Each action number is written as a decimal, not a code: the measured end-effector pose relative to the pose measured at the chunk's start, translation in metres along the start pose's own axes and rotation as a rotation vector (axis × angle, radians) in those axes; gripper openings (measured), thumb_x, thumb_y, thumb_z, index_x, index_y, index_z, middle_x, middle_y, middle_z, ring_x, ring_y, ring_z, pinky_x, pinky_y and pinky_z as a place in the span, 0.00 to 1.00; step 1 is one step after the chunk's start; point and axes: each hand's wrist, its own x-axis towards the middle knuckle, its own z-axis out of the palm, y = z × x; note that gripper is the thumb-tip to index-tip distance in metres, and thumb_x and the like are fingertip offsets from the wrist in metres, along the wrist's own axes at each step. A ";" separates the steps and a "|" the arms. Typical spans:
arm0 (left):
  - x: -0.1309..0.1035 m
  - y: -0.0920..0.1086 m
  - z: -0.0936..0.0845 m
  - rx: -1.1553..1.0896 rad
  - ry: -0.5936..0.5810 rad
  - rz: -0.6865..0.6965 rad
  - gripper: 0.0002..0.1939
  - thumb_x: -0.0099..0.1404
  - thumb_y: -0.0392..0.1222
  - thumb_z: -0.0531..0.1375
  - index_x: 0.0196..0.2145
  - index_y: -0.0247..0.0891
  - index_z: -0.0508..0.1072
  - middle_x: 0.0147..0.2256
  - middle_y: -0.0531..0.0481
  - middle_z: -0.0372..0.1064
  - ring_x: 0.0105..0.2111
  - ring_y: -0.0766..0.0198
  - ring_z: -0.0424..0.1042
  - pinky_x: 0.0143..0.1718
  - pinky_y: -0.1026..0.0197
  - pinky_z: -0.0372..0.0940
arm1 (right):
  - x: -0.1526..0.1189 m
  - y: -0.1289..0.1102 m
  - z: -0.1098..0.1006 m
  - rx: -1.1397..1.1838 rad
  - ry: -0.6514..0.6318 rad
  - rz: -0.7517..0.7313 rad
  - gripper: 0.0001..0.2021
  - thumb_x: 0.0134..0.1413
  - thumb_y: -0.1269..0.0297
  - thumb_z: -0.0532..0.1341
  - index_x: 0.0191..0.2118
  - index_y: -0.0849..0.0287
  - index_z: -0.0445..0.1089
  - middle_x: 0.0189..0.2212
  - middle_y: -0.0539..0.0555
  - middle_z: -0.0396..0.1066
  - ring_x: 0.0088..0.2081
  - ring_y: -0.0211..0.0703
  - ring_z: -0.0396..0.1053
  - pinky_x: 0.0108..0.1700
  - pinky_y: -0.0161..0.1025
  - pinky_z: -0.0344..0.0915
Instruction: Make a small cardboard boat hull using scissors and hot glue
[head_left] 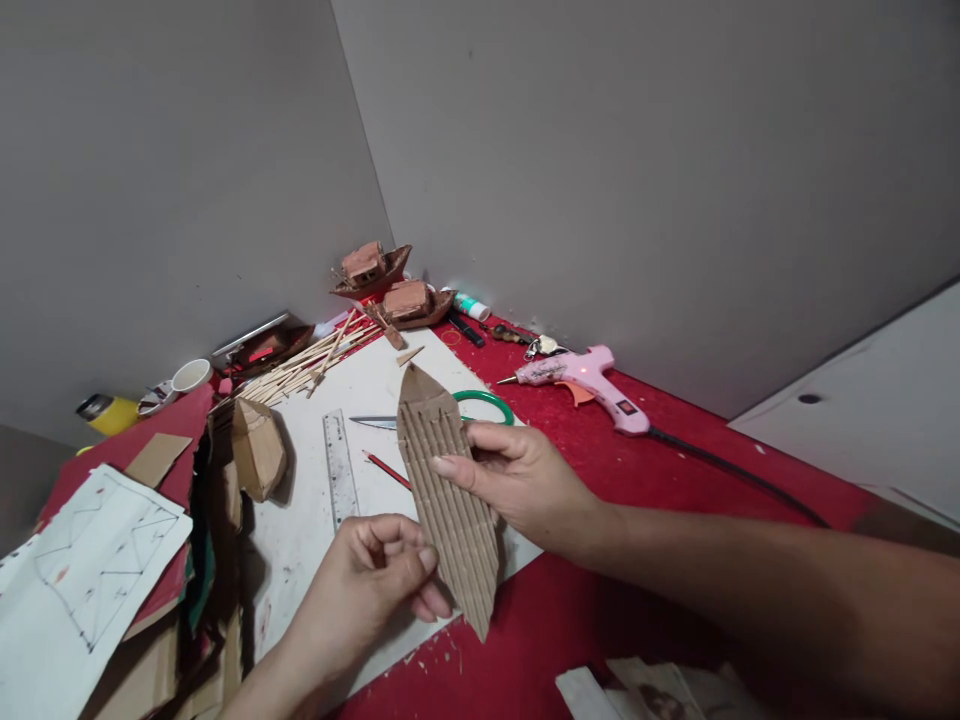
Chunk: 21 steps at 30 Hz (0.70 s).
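Note:
My right hand (525, 480) grips a long boat-shaped piece of corrugated cardboard (454, 530) by its right edge, thumb on the ribbed face and fingers behind. The piece is tilted, with a point at each end. My left hand (382, 570) is beside its lower left edge, fingers curled and thumb pressed in; whatever they may hold is hidden. Beneath and behind the cardboard lie a white sheet (296, 560), a clear ruler (341, 470), a red pencil (386, 468) and green-handled scissors (487, 395), partly covered.
A pink glue gun (592, 375) with a lit light lies right, its black cable (735, 480) trailing. Model boats (409, 300) and thin wooden sticks (307, 365) are at the back. A folded cardboard hull (255, 450), stacked cardboard and a drawn sheet (97, 570) occupy the left.

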 end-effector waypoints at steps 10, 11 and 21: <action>0.000 0.019 -0.015 0.134 0.090 0.356 0.12 0.62 0.42 0.63 0.43 0.38 0.77 0.40 0.47 0.77 0.39 0.63 0.72 0.41 0.65 0.65 | -0.001 0.015 0.009 0.008 -0.192 0.220 0.16 0.50 0.51 0.64 0.32 0.61 0.68 0.20 0.45 0.64 0.17 0.32 0.60 0.16 0.29 0.59; 0.001 0.018 -0.013 0.108 0.091 0.381 0.12 0.63 0.43 0.63 0.43 0.38 0.77 0.40 0.47 0.77 0.39 0.63 0.72 0.42 0.64 0.65 | -0.002 0.019 0.011 -0.003 -0.242 0.217 0.15 0.51 0.51 0.63 0.31 0.60 0.67 0.19 0.44 0.62 0.17 0.32 0.59 0.16 0.29 0.59; 0.012 0.006 -0.013 -0.164 0.201 0.205 0.13 0.57 0.47 0.67 0.31 0.33 0.77 0.25 0.48 0.75 0.22 0.68 0.69 0.25 0.68 0.63 | 0.004 0.017 0.007 -0.440 -0.104 -0.188 0.06 0.57 0.66 0.59 0.30 0.61 0.69 0.23 0.49 0.69 0.22 0.32 0.60 0.23 0.30 0.57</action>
